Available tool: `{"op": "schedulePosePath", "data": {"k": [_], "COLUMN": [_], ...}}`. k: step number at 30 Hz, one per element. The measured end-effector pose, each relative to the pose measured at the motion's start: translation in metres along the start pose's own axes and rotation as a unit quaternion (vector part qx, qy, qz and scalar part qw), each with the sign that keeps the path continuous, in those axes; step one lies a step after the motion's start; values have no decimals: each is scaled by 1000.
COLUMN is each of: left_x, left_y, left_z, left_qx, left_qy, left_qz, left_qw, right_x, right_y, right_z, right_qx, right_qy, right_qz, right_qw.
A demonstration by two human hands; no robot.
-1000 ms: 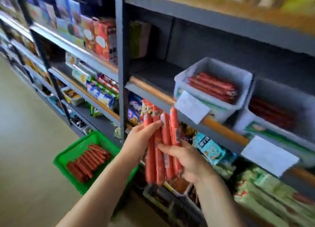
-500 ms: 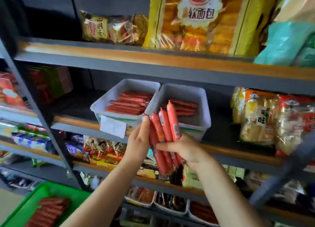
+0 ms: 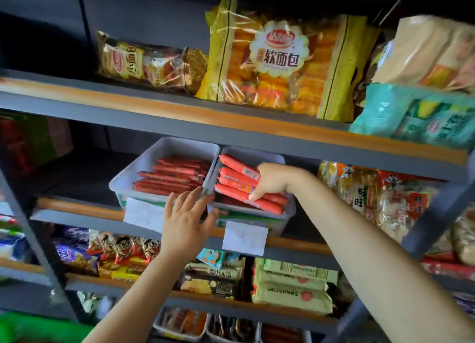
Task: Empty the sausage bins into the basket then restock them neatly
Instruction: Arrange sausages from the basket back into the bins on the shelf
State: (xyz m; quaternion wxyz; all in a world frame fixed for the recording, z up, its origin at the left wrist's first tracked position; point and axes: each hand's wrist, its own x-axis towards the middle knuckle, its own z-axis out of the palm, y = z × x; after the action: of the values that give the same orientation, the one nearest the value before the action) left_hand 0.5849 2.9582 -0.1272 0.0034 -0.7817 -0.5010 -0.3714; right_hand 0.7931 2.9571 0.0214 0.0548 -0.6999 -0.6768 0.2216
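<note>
Two pale grey bins stand side by side on the middle shelf. The left bin (image 3: 128, 182) holds a layer of red sausages (image 3: 172, 178). Inside the right bin (image 3: 289, 211), my right hand (image 3: 273, 180) grips a bundle of red sausages (image 3: 237, 179), lying crosswise over others below. My left hand (image 3: 186, 220) is spread with straight fingers at the front of the bins, fingertips touching the rims where the two meet. A corner of the green basket (image 3: 28, 328) shows at the bottom left, blurred.
White labels (image 3: 244, 237) hang from the bins' fronts. Bread bags (image 3: 280, 62) fill the shelf above, close over the bins. Snack packs (image 3: 372, 196) stand right of the bins; a dark gap lies left. More packets and small trays crowd the lower shelves.
My right hand has carried the sausage bundle up and into the right bin. My left hand has let go of the bundle and moved to the bins' front rims. The view has tilted upward.
</note>
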Motion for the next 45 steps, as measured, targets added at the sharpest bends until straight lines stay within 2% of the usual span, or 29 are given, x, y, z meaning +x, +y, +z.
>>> {"op": "schedulePosePath", "data": {"k": [4,8,12,15,18,22,25,27,30,32,34,36,39,42,45], "left_x": [0,-2,-3,-3,-3,-3,-3,-4,-7,-13,-25,-47,-94,-160,-237], "left_y": [9,2,1,1,-1,-1,0,-2,-17,-33,-58,-95,-155,-218,-290], "left_z": [7,10,11,12,14,17,16,11,-4,-22,-37,-45,-47,-43,-41], "left_qx": [-24,-20,-24,-22,-22,-25,-25,-29,-70,-89,-87,-114,-177,-187,-178], "left_qy": [25,31,32,29,39,55,43,19,20,85,134,102,4,-49,-79], "left_qz": [-26,-8,0,-3,4,8,11,22,27,-33,-137,-248,-388,-479,-562], "left_qw": [999,999,999,999,999,998,999,999,997,992,978,957,905,856,804], "right_x": [44,71,84,95,104,103,82,59,26,12,8,14,33,61,94], "right_y": [13,21,24,30,38,48,37,19,-13,-35,-57,-81,-117,-148,-176], "right_z": [0,2,10,18,22,20,19,25,42,59,82,118,201,307,412], "right_qx": [-83,-123,-163,-151,-106,26,76,154,261,305,339,347,321,264,212], "right_qy": [-14,-27,11,31,84,156,214,212,156,114,62,5,-92,-200,-257], "right_qz": [52,72,77,61,63,41,-23,-79,-157,-194,-219,-233,-208,-168,-129], "right_qw": [995,989,983,986,989,987,974,962,940,925,913,909,919,928,934]}}
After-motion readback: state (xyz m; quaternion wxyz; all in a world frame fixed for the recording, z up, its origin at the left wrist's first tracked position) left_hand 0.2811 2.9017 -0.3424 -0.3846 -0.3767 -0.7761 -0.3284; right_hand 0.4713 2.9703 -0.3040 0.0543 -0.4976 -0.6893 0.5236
